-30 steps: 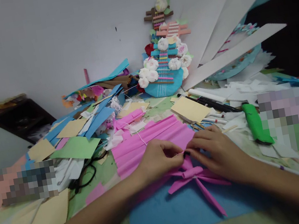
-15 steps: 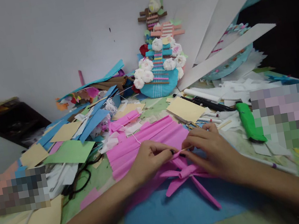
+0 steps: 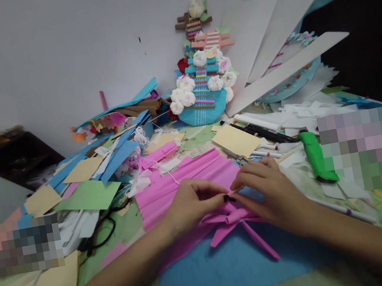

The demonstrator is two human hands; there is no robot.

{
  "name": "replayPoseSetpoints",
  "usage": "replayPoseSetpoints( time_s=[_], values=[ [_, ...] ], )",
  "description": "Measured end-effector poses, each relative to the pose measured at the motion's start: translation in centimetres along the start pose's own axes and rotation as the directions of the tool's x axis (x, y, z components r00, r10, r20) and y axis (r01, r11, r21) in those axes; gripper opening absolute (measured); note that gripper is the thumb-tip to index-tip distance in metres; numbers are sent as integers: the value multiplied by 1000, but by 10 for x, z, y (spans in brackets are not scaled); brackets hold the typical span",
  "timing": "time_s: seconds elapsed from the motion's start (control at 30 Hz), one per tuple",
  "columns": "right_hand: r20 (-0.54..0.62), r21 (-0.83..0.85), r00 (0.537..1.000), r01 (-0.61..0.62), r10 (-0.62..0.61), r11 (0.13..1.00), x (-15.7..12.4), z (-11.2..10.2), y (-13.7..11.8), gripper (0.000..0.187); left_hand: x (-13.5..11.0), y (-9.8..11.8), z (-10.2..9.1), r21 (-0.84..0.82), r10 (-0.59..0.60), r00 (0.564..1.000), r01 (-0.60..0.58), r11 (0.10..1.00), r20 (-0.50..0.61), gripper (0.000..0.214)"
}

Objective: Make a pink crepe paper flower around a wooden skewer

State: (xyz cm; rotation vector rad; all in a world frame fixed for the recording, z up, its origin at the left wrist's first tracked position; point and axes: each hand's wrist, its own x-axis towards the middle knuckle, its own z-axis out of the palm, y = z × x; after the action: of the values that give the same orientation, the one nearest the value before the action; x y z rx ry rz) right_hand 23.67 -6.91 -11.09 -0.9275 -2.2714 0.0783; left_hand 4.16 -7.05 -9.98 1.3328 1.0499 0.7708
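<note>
My left hand (image 3: 191, 205) and my right hand (image 3: 270, 193) meet fingertip to fingertip over a small pink folded-paper piece (image 3: 240, 225) with strips sticking out like a bow. Both hands are pinched on its top. It lies on a blue paper sheet (image 3: 228, 269) near the table's front. Just behind the hands lies a pleated pink paper sheet (image 3: 182, 179). My left thumb and forefinger are curled closed; my right fingers press together at the same spot.
Paper scraps in blue, green and cream cover the table's left (image 3: 87, 181). Black scissors (image 3: 99, 230) lie at the left. A green tool (image 3: 315, 158), pens (image 3: 266, 132) and a cream card (image 3: 237, 140) sit at the right. A paper guitar with flowers (image 3: 203, 86) leans on the wall.
The hands stayed together on the pink piece, fingertips closing in tighter. A thin strand seen between the fingers half a second ago no longer shows. The view shifted slightly.
</note>
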Motion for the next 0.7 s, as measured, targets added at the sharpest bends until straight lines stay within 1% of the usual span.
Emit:
replayPoseSetpoints(
  time_s=[0.07, 0.13, 0.2, 0.27, 0.4, 0.5, 0.6, 0.7],
  values=[
    [29, -39, 999, 21, -20, 999, 0, -1, 3, 11, -1, 3, 2, -5, -26, 999, 26, 1000, -38, 13],
    [86, -67, 996, 25, -19, 997, 1, -3, 6, 17, -2, 5, 4, -4, -43, 997, 43, 999, -69, 11],
    [145, -77, 989, 13, -1, 997, 1, -3, 7, 21, -2, 6, 5, 10, -35, 996, 36, 999, -80, 10],
    [161, -69, 987, -9, 20, 998, 2, -3, 7, 23, -2, 4, 4, 22, -20, 997, 22, 1000, -72, 10],
    [78, -27, 995, -55, 57, 998, 2, -1, 5, 18, 0, 1, 2, -21, -63, 997, 62, 998, -51, 13],
    [17, -6, 998, -62, 62, 998, 1, 1, 4, 16, 1, 2, 2, -46, -98, 994, 95, 994, -57, 17],
    [-27, -11, 998, -53, 53, 999, 0, 1, 3, 16, 0, 5, 2, -13, -87, 996, 86, 996, -14, 19],
    [-38, -19, 998, -53, 52, 998, 0, 1, 1, 16, -1, 6, 2, 20, -68, 998, 68, 997, 9, 20]
  ],
)
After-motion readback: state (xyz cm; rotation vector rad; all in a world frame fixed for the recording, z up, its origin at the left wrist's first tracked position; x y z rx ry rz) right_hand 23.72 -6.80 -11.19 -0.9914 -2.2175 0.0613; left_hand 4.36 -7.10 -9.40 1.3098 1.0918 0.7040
